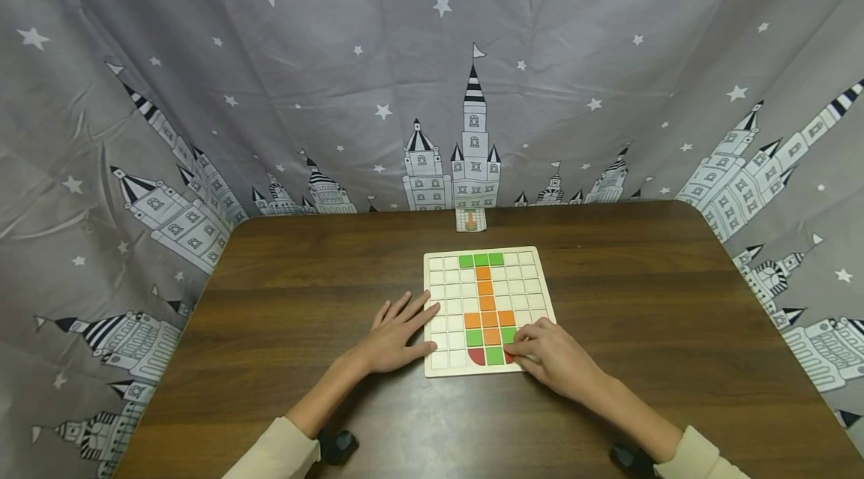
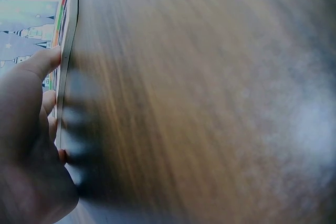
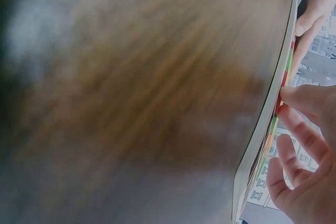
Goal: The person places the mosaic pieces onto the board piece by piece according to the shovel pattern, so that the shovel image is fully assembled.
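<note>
A cream grid board (image 1: 445, 360) lies on the table, its cells partly filled with flat coloured tiles. Green tiles (image 1: 481, 261) form a short row at the top, with orange tiles (image 1: 487, 303) in a column below. Lower down are more green tiles and a red rounded tile (image 1: 476, 356). My left hand (image 1: 394, 340) rests at the board's left edge, fingers spread. At the bottom right of the pattern, my right hand (image 1: 556, 359) pinches a second red tile (image 3: 282, 88) between thumb and index finger, partly covering it; its other fingers are loosely bent.
A small pattern card (image 1: 470, 220) stands at the table's far edge, against a grey curtain (image 1: 304, 89) printed with castles and stars. Brown wooden table (image 1: 304, 276) surrounds the board. Dark devices (image 1: 339, 447) are worn at both wrists.
</note>
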`<state>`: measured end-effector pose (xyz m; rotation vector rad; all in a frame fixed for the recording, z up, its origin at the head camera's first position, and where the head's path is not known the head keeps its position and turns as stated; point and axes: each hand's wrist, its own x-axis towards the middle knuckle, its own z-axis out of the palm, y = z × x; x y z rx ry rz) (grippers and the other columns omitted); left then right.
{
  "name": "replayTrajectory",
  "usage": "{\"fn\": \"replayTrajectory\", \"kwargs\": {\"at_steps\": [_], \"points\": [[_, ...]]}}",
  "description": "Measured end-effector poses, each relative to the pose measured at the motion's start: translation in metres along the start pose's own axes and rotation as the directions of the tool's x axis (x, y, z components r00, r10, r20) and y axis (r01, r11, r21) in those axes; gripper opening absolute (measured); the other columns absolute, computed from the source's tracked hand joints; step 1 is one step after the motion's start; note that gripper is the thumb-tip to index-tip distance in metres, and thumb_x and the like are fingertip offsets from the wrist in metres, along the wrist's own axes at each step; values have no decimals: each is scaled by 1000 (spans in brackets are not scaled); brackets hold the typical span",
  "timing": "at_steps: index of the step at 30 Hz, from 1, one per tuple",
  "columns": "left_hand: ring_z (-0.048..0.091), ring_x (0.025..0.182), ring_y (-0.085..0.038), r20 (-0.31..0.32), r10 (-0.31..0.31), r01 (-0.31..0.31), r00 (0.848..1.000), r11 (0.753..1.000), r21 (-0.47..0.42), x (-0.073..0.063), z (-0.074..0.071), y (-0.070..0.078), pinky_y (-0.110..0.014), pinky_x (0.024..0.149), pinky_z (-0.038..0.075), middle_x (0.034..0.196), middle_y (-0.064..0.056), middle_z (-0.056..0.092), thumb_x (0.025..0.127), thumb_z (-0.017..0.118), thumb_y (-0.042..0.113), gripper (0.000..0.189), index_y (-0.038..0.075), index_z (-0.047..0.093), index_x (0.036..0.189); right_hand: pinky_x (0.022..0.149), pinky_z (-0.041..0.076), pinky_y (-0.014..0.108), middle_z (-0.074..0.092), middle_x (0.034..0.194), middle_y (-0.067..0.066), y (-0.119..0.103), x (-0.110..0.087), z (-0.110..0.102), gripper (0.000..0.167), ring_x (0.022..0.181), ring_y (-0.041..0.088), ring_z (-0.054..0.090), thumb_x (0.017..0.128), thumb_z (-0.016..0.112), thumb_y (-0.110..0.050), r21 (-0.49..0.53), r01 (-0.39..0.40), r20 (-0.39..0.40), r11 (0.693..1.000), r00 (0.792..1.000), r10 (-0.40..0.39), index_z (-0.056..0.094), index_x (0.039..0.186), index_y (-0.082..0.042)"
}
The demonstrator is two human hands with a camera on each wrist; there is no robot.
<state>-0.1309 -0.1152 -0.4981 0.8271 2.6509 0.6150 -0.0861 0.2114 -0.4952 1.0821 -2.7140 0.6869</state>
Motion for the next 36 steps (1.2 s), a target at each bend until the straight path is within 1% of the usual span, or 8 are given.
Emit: {"fn": "replayTrajectory", "kwargs": {"at_steps": [3,10,17,25,28,31,36], "points": [[8,151,-36,0,0,0,1000,1000,0,0,0,0,-64,113,2,166,-5,17,100,54,49,69,21,31,159,71,45,29,68,92,-8,1,0,0,16,83,14,53,84,80,-9,-16,8,2,1000,1000,-8,82,99,-11],[8,151,-36,0,-3,3,1000,1000,3,0,0,0,-63,113,2,166,-5,16,100,54,49,70,21,30,159,71,44,29,68,92,-8,2,1,-2,16,81,13,52,81,82,-9,-38,47,-7,998,999,-47,82,97,-13],[8,151,-36,5,-7,7,1000,1000,13,1,1,-1,-63,114,2,166,-5,16,100,53,50,70,21,29,159,71,45,30,69,92,-9,1,2,0,15,83,13,54,82,83,-21,-69,51,-31,996,998,-53,82,95,-14],[8,151,-36,3,-8,8,1000,1000,3,1,0,-1,-64,113,2,166,-5,16,100,54,49,70,21,30,159,71,45,31,69,91,-8,1,3,1,16,82,13,53,78,86,-18,-76,60,-61,995,996,-64,82,93,-13],[8,151,-35,6,-9,9,1000,1000,10,2,0,-1,-63,113,3,166,-4,16,100,53,50,70,22,30,159,72,45,31,69,91,-8,1,3,1,17,82,13,54,77,86,-16,-68,42,-49,997,998,-45,81,93,-13],[8,151,-35,8,-11,11,1000,1000,17,3,0,-1,-63,113,3,166,-4,16,100,53,51,70,22,30,159,74,46,32,70,92,-9,2,3,0,17,83,13,55,78,85,-16,-51,8,-22,999,1000,-9,81,94,-13],[8,151,-35,9,-16,16,1000,1000,3,4,-1,-2,-63,114,2,166,-4,17,99,53,51,70,22,31,159,78,47,36,69,97,-7,3,2,-5,18,89,15,57,82,82,-18,-12,-74,28,997,997,75,80,100,-14]]}}
